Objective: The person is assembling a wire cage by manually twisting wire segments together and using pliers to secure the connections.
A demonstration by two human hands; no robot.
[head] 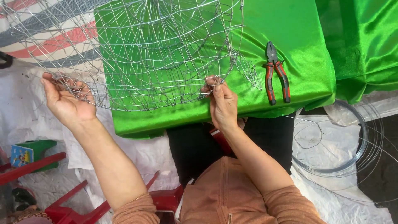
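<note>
A large round wire frame (137, 49), woven from thin silver wire, lies over a shiny green cloth (298, 25). My left hand (66, 99) grips the frame's lower left rim, palm up. My right hand (223, 101) pinches the wire at the frame's lower right rim, fingers closed on it. Pliers (275, 72) with red and black handles rest on the cloth just right of my right hand.
A coil of loose wire (331, 141) lies on white sheeting at the right. Red plastic chair parts (74, 207) and a small green box (31, 151) sit at the lower left. A striped fabric (45, 37) shows behind the frame at upper left.
</note>
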